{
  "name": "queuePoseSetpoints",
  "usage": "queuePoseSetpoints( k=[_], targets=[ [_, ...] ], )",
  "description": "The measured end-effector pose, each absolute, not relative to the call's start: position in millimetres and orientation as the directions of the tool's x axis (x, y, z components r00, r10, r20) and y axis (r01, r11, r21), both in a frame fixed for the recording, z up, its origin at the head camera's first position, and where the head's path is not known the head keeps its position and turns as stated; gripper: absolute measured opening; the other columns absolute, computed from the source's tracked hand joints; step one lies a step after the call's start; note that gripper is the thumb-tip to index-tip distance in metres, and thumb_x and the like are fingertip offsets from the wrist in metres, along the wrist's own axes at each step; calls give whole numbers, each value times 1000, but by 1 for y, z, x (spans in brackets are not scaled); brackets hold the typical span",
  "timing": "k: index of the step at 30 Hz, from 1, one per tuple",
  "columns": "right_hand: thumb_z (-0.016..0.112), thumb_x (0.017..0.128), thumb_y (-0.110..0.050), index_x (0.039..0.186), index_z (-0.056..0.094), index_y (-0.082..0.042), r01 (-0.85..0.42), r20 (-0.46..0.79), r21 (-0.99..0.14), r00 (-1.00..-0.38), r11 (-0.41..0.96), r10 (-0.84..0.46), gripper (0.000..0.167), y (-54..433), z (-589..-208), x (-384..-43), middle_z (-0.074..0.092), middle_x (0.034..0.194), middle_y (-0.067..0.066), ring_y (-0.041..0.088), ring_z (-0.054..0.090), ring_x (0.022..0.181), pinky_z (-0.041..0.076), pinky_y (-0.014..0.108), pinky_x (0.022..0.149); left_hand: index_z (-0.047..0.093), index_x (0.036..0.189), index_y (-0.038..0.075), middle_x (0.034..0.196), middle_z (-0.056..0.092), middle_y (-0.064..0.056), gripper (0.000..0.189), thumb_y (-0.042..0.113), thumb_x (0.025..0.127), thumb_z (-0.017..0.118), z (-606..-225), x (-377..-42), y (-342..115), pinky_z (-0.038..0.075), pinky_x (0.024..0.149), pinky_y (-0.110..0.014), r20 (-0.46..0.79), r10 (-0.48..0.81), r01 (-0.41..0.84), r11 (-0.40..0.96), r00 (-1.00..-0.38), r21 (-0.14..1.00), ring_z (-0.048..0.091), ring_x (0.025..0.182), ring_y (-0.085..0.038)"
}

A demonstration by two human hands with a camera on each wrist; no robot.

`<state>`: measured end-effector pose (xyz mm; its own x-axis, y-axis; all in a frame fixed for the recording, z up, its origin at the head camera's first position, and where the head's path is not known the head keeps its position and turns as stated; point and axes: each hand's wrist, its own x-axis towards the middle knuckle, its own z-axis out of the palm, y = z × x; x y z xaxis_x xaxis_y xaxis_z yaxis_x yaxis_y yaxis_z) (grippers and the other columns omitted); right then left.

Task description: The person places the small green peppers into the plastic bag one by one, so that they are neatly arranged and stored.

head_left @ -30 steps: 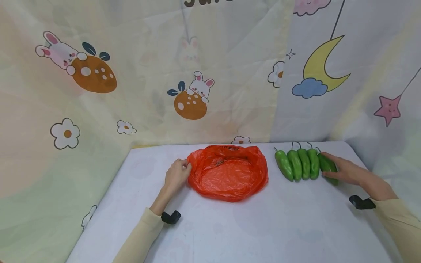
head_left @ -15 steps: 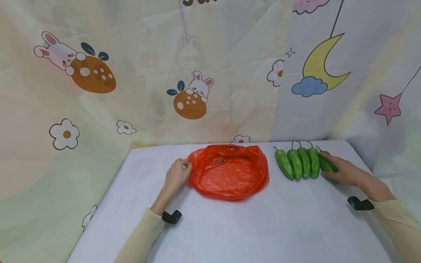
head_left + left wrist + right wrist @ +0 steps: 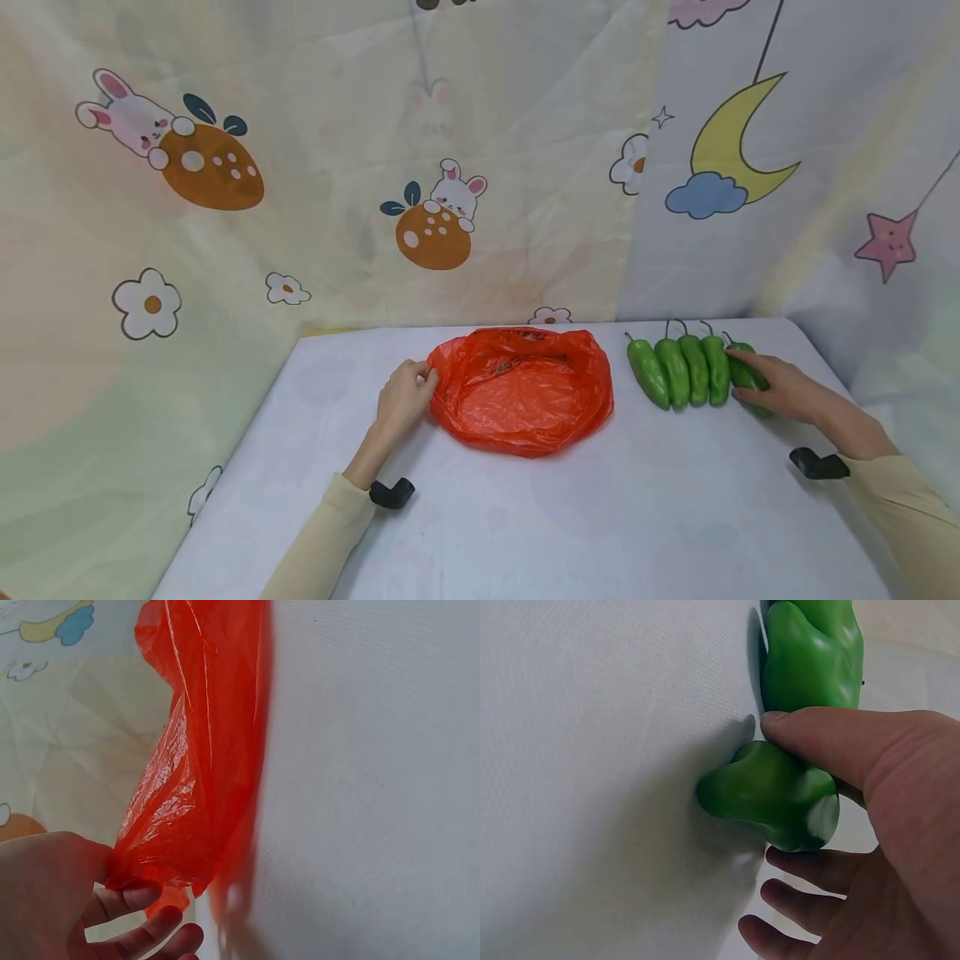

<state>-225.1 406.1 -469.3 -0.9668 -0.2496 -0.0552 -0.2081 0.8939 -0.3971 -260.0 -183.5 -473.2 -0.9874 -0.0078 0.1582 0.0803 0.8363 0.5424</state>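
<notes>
A red plastic bag [image 3: 517, 400] lies on the table with its mouth spread wide. My left hand [image 3: 401, 400] pinches the bag's left rim between thumb and forefinger. In the left wrist view the other fingers [image 3: 154, 930] hang loosely below the stretched film. At the table's right side, several green peppers stand in a row, stems to the back. My right hand [image 3: 787, 390] holds the rightmost green pepper [image 3: 769, 795], thumb on one side and forefinger on the other. The neighbouring green pepper [image 3: 810, 660] sits just beyond the thumb.
The white table [image 3: 585, 525] stretches in front of the bag. A cloth backdrop [image 3: 322, 150] with cartoon prints rises behind its far edge. The leftmost pepper [image 3: 648, 373] lies a short way right of the bag.
Both hands keep almost the same places at the bag rim and the rightmost pepper. The head view has tilted very slightly.
</notes>
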Motion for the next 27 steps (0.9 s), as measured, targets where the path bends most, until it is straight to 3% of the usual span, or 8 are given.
queuePoseSetpoints(
  k=[27],
  targets=[
    [68, 93, -23, 145, 34, 9, -194, -52, -372, -972, 908, -229, 71, 409, -478, -223, 40, 134, 48, 63, 43, 119, 39, 72, 94, 68, 81, 15, 99, 64, -8, 28, 32, 99, 54, -477, -261, -185, 42, 60, -29, 137, -8, 69, 834, -991, 547, 54, 80, -22]
  ],
)
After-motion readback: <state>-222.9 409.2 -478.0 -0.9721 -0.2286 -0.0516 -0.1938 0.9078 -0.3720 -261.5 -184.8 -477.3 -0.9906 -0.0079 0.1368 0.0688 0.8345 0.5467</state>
